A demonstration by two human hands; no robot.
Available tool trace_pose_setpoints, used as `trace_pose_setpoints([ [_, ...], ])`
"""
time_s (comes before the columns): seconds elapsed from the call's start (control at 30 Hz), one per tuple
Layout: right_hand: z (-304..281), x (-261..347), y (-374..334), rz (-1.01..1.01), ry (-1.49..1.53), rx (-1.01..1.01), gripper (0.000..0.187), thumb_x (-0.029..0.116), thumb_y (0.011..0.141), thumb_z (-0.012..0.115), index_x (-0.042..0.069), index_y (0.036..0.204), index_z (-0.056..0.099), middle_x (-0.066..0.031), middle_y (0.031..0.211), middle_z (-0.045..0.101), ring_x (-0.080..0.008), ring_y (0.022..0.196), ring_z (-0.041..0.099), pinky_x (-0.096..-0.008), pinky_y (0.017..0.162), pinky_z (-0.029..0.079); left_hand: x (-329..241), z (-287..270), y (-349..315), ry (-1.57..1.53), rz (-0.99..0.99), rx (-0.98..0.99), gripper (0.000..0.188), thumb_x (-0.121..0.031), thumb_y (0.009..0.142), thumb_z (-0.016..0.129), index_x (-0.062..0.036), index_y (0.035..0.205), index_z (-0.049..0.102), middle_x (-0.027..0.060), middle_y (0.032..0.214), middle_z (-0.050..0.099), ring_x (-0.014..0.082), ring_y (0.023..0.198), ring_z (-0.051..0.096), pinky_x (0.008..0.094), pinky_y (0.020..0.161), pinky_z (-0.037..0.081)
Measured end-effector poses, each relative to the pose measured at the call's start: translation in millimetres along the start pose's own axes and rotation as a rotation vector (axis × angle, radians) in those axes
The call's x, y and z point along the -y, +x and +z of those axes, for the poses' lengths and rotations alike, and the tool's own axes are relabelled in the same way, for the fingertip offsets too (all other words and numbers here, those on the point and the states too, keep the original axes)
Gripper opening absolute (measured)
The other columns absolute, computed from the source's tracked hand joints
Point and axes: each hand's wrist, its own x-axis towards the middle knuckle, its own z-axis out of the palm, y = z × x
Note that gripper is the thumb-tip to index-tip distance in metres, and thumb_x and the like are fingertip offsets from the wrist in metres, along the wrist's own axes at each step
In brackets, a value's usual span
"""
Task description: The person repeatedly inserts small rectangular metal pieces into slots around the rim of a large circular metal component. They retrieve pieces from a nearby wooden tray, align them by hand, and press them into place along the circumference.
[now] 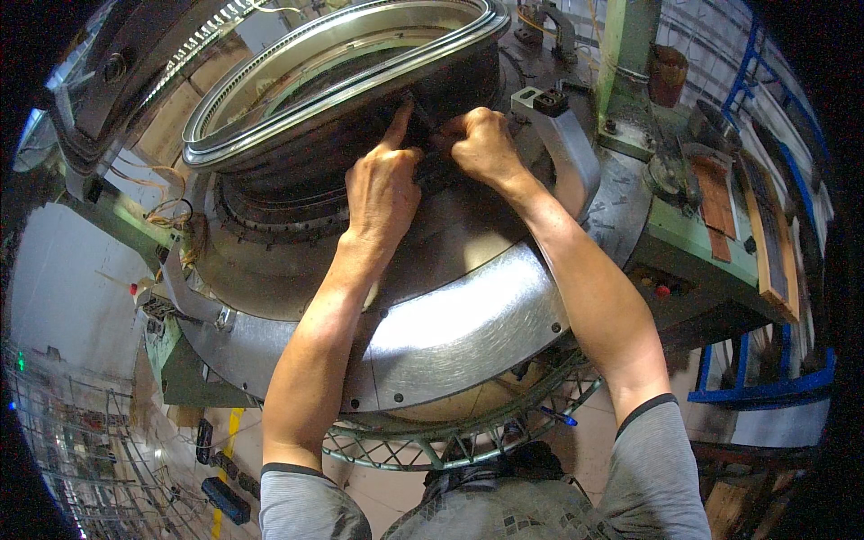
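My left hand reaches up to the dark side wall of a large round drum. Its index finger is stretched out against that wall, while the other fingers curl in; I see nothing held in it. Just to its right, my right hand is closed, with thumb and fingers pressed together close to the same dark wall. Whatever it pinches is lost in shadow. A shiny, ridged metal rim crowns the drum above both hands. Under my forearms lies a wide, curved, brushed-metal ring with dark bolts along it.
A grey metal bracket stands right of my right hand. A green post rises beyond it. Toward the right sit a green machine frame and blue racking. A green lattice hoop curves below the metal ring, near my body.
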Motion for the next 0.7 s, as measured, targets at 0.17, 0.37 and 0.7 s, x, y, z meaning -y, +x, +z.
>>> trace_pose_setpoints([
  [0.17,0.2,0.3,0.6,0.012,-0.008,0.011,0.021,0.015,0.078,0.074,0.003,0.095,0.079,-0.0222,0.089,0.073,-0.0273,0.084,0.076,-0.0371,0.078,0.057,-0.2,0.0,0.2,-0.015,-0.002,-0.003,0.025,0.009,0.065,0.061,-0.0026,0.081,0.076,0.019,0.148,0.051,0.038,0.088,0.074,0.0409,0.077,0.062],
  [0.37,-0.4,3.4,1.0,0.052,-0.008,0.008,0.021,0.011,0.076,0.071,0.003,0.095,0.079,-0.0224,0.09,0.073,-0.0279,0.084,0.075,-0.0372,0.079,0.057,-0.5,0.9,0.9,-0.019,-0.001,0.006,0.024,0.009,0.065,0.061,-0.002,0.08,0.076,0.0191,0.148,0.051,0.038,0.09,0.073,0.0411,0.077,0.062],
  [0.7,-3.0,6.8,-0.2,0.05,-0.004,0.013,0.022,0.01,0.075,0.069,0.005,0.094,0.08,-0.0209,0.09,0.074,-0.0272,0.086,0.075,-0.0368,0.082,0.057,1.9,3.8,0.6,-0.045,0.003,0.002,0.022,0.009,0.062,0.062,-0.0016,0.077,0.075,0.0191,0.149,0.05,0.0382,0.088,0.073,0.0412,0.076,0.062],
])
